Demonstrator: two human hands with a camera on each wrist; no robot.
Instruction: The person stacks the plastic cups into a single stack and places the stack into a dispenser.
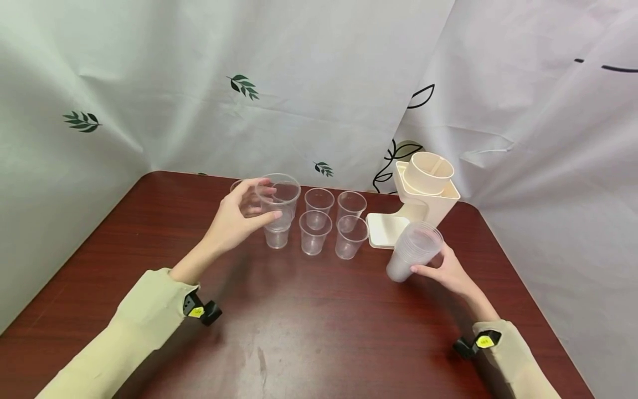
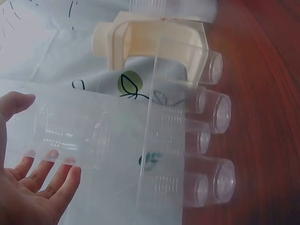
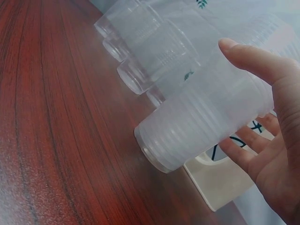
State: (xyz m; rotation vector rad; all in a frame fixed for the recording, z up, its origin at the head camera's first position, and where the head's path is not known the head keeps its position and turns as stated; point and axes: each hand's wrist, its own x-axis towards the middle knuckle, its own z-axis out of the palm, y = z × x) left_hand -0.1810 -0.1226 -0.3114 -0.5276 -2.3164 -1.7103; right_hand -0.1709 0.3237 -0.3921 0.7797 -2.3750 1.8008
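My left hand point(image 1: 234, 216) holds a clear plastic cup point(image 2: 70, 129) between thumb and fingertips, upright and raised at the left end of the standing cups. Behind and below it another clear cup point(image 1: 277, 238) shows through. To its right, several more clear cups point(image 1: 313, 238) stand upright in two rows. A further rim is partly hidden behind the left hand. My right hand point(image 1: 451, 271) grips a stack of nested plastic cups point(image 3: 201, 122), thumb on one side and fingers on the other. The stack tilts; whether its bottom touches the table I cannot tell.
A cream plastic stand point(image 1: 433, 205) with a round collar on top and a flat base plate point(image 1: 387, 230) is at the back right, just behind the stack. White patterned cloth point(image 1: 199, 111) hangs along the back and sides of the dark red wooden table point(image 1: 309, 332).
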